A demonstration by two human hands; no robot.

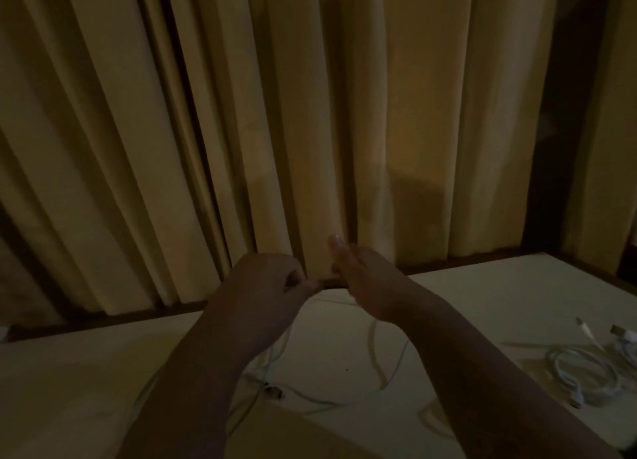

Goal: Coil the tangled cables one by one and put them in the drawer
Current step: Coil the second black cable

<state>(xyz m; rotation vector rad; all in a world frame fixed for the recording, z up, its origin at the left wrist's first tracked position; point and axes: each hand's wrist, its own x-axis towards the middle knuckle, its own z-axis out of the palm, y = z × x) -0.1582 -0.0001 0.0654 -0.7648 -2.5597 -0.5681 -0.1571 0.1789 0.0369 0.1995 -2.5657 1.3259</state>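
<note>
Left hand [265, 286] pinches a thin white cable [374, 348] in curled fingers. Right hand [365, 279] stands flat beside it, fingers straight; too dim to tell whether the cable loops round it. Slack hangs to the table [482, 286]. The cable looks light, limp and a little springy, so it is probably best held near a plug end. Spare cables [586, 369] lie far right.

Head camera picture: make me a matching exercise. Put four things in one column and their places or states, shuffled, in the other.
Things:
1 left hand
2 right hand
3 cable pile
4 curtain

Places or states:
a hangs behind the table
b fingers held straight
c lies on the table's right side
d pinches a white cable

Pairs: 1-d, 2-b, 3-c, 4-a
</note>
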